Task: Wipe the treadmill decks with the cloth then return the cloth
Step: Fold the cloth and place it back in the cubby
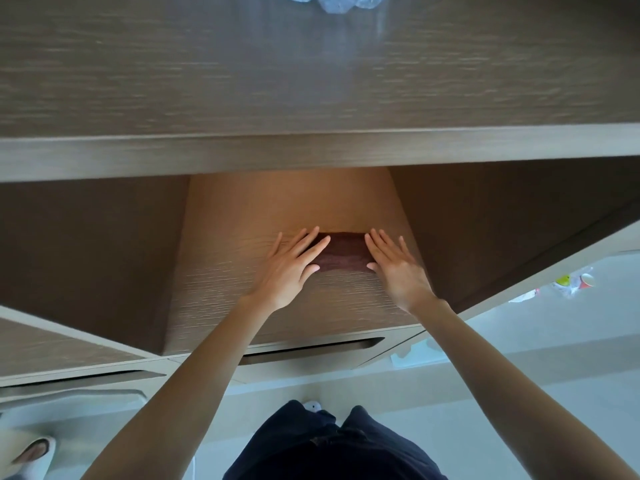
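Observation:
A dark brown folded cloth lies on the floor of an open wooden cabinet compartment, under the countertop. My left hand rests flat with its fingers spread on the cloth's left end. On the cloth's right end lies my right hand, also flat with fingers apart. Both hands touch the cloth without gripping it. No treadmill is in view.
The wooden countertop juts out above the compartment, with clear plastic items at its far edge. Cabinet doors stand open at left and right. Small bottles and litter lie on the pale floor at right; a slipper at lower left.

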### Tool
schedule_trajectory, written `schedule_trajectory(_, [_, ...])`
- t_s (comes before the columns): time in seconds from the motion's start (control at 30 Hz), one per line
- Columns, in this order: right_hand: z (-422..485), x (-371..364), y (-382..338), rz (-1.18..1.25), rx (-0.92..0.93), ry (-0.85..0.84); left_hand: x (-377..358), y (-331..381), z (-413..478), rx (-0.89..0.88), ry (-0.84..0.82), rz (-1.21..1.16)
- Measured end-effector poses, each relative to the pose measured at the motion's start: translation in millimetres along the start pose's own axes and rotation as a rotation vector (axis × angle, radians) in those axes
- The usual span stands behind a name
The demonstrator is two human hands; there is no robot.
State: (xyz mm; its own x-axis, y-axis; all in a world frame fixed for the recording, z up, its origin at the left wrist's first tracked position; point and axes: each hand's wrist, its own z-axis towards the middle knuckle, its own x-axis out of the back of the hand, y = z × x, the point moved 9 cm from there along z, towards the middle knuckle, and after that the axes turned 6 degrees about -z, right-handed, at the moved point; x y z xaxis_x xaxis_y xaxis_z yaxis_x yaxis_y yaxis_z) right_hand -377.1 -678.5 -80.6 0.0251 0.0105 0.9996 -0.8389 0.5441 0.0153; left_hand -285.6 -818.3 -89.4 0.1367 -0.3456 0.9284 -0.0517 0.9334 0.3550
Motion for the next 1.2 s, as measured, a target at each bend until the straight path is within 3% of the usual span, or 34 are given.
schedule_trajectory(0.1, [-11.4,16.6,-0.3,0.055,-0.006,0.153,13.0,8.3,-8.7,-0.038,0.099,-0.022])
schedule_trajectory(0.23, [-40.7,32.2,13.1,0.168,-0.168,0.386,22.5,14.2,-37.8,-0.096,0.235,-0.094])
schedule_trajectory(0.33, [-40.3,42.4,-9.6,0.18,-0.061,0.483,23.0,17.6,-37.4,-0.079,0.267,-0.1])
schedule_trajectory(0.4, [-31.4,39.3,-25.6,0.152,0.025,0.438,22.3,17.7,-29.9,-0.041,0.281,-0.122])
schedule_trajectory(0.57, [-9.6,35.1,4.4,0.094,0.007,0.292,15.4,23.6,0.5,-0.032,0.26,-0.09])
schedule_trajectory(0.73, [26.0,21.0,44.6,0.05,-0.182,0.175,-5.3,27.6,56.7,0.008,0.105,-0.082])
schedule_trajectory(0.8, [30.3,22.7,45.5,0.054,-0.216,0.172,-5.1,26.6,72.0,0.033,0.091,-0.004])
schedule_trajectory(0.9, [6.9,33.3,33.8,0.121,-0.203,0.312,1.2,35.5,56.4,-0.02,0.183,-0.025])
schedule_trajectory(1.0, [-2.3,17.3,21.1,0.174,-0.201,0.245,-16.8,40.8,33.5,-0.066,0.134,-0.002])
schedule_trajectory(1.1, [18.1,-4.6,28.8,0.169,-0.246,0.111,-33.4,28.8,44.9,0.036,0.034,0.076])
schedule_trajectory(1.2, [44.9,-6.2,38.7,0.145,-0.26,0.095,-34.8,19.4,68.2,0.116,0.005,0.052])
